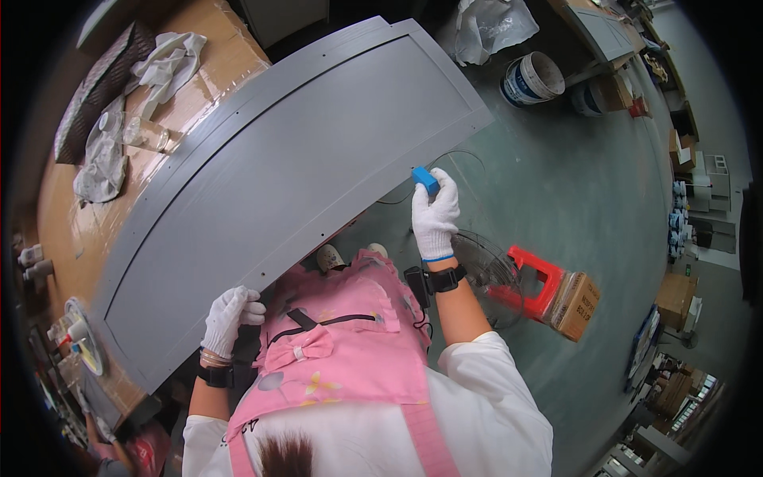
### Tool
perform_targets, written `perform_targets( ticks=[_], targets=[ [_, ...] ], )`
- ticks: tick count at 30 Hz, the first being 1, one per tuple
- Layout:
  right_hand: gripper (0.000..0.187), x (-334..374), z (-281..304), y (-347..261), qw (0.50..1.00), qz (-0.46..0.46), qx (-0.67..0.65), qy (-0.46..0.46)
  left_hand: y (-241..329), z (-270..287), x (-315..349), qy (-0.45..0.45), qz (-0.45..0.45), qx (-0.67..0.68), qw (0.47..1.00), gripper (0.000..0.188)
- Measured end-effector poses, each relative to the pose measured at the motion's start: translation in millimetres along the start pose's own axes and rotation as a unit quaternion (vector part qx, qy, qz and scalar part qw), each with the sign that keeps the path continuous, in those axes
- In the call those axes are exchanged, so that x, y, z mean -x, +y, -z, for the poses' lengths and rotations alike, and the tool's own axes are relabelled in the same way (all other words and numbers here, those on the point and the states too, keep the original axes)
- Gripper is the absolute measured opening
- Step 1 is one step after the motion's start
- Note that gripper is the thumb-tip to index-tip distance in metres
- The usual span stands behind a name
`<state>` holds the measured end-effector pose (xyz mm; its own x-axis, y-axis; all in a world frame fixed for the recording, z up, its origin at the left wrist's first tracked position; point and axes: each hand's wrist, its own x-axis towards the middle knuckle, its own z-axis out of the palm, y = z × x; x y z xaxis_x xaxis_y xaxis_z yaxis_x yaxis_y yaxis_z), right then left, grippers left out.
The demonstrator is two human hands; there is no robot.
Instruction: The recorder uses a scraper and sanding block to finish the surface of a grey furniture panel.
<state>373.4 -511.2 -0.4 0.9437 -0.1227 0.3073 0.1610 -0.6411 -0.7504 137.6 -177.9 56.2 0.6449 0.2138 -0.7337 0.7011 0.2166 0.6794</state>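
Observed large grey panel (294, 143), curved along far edge, lying partly over film-covered brown tabletop (63, 226) and reaching past it toward right. Saw blue block (426, 180) pinched between thumb and fingers of white-gloved right hand (435, 211), just beside near edge of panel, toward right end; grip closed, lower part of block hidden by fingers. Saw left hand (229, 319), also gloved, at near edge farther left, fingers loosely curled; cannot tell whether gripping the edge or merely resting there.

Noted dark print on brown carton (578, 306), at right above green floor (596, 230), by red plastic stool (532, 278). Noted blue-and-white printed label round open bucket (520, 84), far right; dark characters on white shirt (493, 397), partly covered by pink apron (350, 374).

Found clear plastic bag (497, 32) beyond far right end of panel; white cloth (175, 67), clear plastic bottle (147, 133) and brown quilted cushion (99, 87) at far left on tabletop. Located wire fan guard (493, 274) between right forearm (465, 310) and stool, partly blocked by forearm.
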Motion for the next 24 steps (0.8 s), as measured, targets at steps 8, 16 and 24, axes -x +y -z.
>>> perform_targets(
  ticks=[8, 16, 24],
  targets=[
    [0.036, 60, -9, -36, 0.992, 0.078, -0.024, -0.095, -64, 9, 35, 0.052, 0.019, 0.049, 0.997, 0.039],
    [0.036, 106, -34, -59, 0.991, 0.086, -0.055, -0.086, -137, 1, 94, 0.072, 0.027, 0.049, 0.996, 0.037],
    [0.032, 131, -43, -73, 0.992, 0.091, -0.065, -0.053, -214, 11, 170, 0.147, 0.036, 0.109, 0.982, 0.036]
  ],
)
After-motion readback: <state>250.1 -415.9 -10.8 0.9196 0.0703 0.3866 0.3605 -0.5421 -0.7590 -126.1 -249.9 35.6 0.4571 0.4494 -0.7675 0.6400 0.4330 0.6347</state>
